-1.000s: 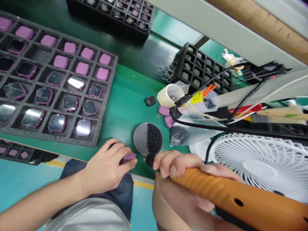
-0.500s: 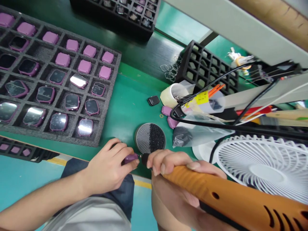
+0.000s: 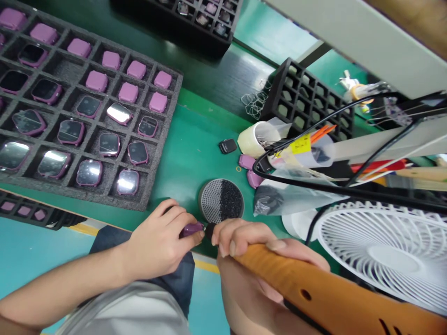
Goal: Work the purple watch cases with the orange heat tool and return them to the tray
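My left hand (image 3: 164, 239) is closed around a purple watch case (image 3: 191, 229) at the front edge of the green bench. In my right hand (image 3: 244, 237) is an orange electric screwdriver (image 3: 300, 274), gripped near its black nose. The screwdriver's tip points left and meets the side of the watch case; the exact contact is too small to make out. Just behind both hands stands a round dish (image 3: 222, 201), half bare perforated plate and half filled with tiny black screws. The palm side of my left hand is hidden.
A grey foam tray (image 3: 148, 186) of purple watches lies at left. Behind are black compartment trays (image 3: 279, 83) and a white cup (image 3: 249, 139). A white fan (image 3: 391, 256) stands at right, with a black cable (image 3: 314, 186) looping above it. Loose watch parts (image 3: 227, 145) lie mid-bench.
The view has shifted slightly, so the bench things sit a little farther right. Both hands keep their grips, with the screwdriver still at the watch case.
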Demonstrator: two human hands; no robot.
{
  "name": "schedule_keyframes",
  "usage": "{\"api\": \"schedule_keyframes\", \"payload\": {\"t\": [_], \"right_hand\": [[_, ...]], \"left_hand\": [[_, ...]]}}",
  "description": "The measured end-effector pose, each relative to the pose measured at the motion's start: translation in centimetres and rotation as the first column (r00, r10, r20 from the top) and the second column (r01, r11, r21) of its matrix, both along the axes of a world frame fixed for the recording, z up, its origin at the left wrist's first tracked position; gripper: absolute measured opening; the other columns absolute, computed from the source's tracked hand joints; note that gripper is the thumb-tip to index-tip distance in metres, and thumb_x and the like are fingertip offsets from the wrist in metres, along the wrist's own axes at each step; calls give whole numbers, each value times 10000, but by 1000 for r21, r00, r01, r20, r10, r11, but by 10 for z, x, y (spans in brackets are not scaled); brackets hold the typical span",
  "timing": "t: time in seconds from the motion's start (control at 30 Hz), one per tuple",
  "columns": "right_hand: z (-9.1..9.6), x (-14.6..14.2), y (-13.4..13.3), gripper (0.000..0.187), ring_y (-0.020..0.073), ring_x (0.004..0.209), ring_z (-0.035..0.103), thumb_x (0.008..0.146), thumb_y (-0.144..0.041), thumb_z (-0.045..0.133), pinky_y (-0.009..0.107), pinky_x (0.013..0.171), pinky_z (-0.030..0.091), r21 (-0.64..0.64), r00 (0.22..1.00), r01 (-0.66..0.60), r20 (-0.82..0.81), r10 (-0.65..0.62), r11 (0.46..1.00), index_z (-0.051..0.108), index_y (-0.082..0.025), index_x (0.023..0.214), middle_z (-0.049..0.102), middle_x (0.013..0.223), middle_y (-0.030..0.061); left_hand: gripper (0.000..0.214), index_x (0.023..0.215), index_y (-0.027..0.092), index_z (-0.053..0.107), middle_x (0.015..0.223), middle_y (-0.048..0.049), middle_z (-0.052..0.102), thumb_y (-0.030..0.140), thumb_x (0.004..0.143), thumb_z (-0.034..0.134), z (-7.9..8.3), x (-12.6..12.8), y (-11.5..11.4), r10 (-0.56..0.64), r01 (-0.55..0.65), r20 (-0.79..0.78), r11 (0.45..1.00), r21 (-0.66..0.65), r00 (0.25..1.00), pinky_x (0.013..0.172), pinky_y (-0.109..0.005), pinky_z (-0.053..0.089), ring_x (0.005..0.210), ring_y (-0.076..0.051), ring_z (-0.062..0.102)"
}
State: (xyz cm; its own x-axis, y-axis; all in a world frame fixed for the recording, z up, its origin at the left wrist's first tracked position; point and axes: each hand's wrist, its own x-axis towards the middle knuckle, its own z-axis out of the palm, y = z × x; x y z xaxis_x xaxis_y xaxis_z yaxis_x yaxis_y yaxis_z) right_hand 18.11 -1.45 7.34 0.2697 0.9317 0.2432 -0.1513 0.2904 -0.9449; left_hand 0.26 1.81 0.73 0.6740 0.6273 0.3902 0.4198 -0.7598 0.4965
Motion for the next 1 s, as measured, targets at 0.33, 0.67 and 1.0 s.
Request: {"api": "schedule_keyframes", "payload": {"t": [0.33,0.67,1.0], "right_hand": [[-3,4,11,638,202,672,633,972,-863,474,419,601,551,81,999,-33,-37,36,996,706,-333,1241,669,830,-3],[-15,23,30,640,176,568,560,988,-839,413,357,493,507,180,986,167,-57,-159,969,725,-314,1180,656,789,-15],[-18,21,29,571,186,554,582,923,-816,602,371,489,527,125,986,147,-101,-135,981,749,-311,1144,697,784,-20]], "left_hand": [[237,1251,224,752,1137,-83,720,172,1027,696,-1,-1,-1,0,0,-2,1000,1,1000,1070,-529,509,1031,-262,621],[280,1313,142,699,1398,-130,718,197,1042,652,3,-2,0,-53,50,-80,998,-41,995,1187,-572,449,1251,-318,631],[280,1318,137,690,1493,-132,683,248,1066,635,9,-3,2,-86,76,-90,992,-105,992,1249,-582,411,1359,-332,605]]}}
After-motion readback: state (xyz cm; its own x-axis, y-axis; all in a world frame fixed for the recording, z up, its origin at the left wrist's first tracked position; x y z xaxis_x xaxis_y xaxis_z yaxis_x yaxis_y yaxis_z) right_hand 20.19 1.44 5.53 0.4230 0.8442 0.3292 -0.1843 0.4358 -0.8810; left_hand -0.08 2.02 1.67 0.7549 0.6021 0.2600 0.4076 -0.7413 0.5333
